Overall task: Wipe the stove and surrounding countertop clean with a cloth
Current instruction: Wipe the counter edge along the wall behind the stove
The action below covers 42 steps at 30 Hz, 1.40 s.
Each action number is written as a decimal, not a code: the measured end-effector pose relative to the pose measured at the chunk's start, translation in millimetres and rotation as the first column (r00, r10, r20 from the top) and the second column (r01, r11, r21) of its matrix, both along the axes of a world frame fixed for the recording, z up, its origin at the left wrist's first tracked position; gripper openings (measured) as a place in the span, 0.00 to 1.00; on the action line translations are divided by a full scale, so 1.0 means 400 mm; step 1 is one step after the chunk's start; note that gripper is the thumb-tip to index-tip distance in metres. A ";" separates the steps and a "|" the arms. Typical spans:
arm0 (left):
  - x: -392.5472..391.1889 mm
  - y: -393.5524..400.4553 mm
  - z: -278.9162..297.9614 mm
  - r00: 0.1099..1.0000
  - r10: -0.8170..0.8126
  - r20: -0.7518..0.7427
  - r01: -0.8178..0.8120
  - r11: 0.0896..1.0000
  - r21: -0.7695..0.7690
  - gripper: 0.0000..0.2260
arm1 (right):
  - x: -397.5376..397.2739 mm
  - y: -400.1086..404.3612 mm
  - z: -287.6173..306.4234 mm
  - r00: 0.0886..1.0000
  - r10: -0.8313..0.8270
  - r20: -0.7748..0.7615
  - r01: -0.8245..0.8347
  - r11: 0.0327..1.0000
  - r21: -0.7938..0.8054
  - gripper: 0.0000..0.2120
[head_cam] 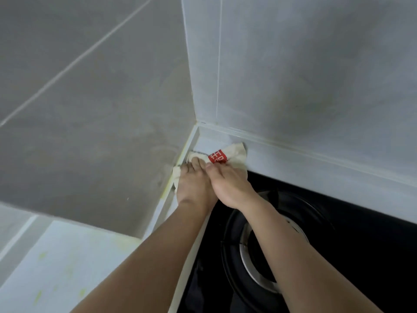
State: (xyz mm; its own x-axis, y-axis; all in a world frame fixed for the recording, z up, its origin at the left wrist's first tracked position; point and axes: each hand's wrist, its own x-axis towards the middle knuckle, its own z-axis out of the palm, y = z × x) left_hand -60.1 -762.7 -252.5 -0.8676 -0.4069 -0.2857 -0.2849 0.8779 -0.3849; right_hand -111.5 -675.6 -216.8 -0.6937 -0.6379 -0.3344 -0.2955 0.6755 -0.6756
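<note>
A cream cloth [235,154] with a red printed patch lies in the far left corner of the pale countertop [282,161], where two tiled walls meet. My left hand [194,186] and my right hand [225,181] both press flat on the cloth, side by side, fingers pointing into the corner. Part of the cloth is hidden under the hands. The black glass stove [338,211] lies right of the hands, and my right forearm crosses over its round burner [270,249].
Grey tiled walls [90,109] rise to the left and behind the corner. A narrow pale strip of counter [185,256] runs between the left wall and the stove edge. A white surface with yellowish marks [56,267] shows at lower left.
</note>
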 end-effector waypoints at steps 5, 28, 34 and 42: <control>0.139 0.033 -0.011 0.999 0.019 -0.050 -0.015 0.997 0.078 0.27 | 0.058 -0.022 0.009 0.981 0.167 -0.095 -0.150 0.974 0.168 0.29; 0.608 0.157 -0.037 0.943 0.219 -0.250 -0.132 0.937 0.322 0.30 | 0.469 0.097 0.029 0.917 0.399 -0.028 -0.384 0.897 0.219 0.28; 0.731 0.162 -0.048 0.950 0.160 -0.266 -0.072 0.947 0.314 0.28 | 0.594 0.125 0.014 0.957 0.289 0.017 -0.287 0.937 0.199 0.29; 0.971 0.197 -0.044 0.989 0.017 -0.145 0.018 0.972 0.233 0.32 | 0.845 0.173 0.012 0.976 0.179 0.124 -0.201 0.959 0.201 0.30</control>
State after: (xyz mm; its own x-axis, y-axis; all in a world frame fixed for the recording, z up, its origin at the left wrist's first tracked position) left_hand 328.2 -683.9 -270.0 -0.9069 -0.3435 -0.2439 -0.3222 0.9385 -0.1239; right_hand 226.6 -606.2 -211.9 -0.5207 -0.6619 -0.5391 -0.3682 0.7439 -0.5577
